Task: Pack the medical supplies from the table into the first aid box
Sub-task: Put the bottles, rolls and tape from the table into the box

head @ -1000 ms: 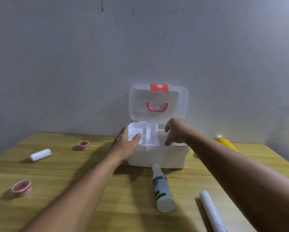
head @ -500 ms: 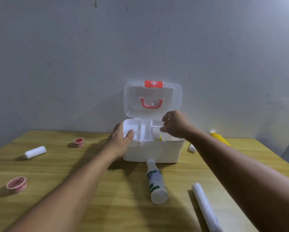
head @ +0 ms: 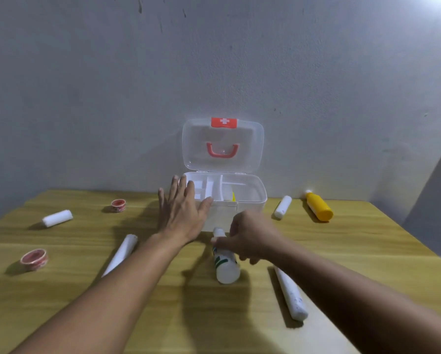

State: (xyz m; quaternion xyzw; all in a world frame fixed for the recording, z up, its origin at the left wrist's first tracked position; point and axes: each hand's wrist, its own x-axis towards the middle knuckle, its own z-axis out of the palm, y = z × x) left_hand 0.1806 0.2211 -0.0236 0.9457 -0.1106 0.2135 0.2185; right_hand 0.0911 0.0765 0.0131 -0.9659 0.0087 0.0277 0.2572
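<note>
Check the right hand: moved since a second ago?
Yes. The right hand has left the box tray and come toward the person, down to the white bottle lying in front of the box, fingers closing around it.

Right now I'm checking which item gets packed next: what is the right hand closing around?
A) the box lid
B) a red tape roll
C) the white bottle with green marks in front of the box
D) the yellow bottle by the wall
C: the right hand curls over the white bottle lying just in front of the first aid box, while the left hand rests flat against the box's left side.
</note>
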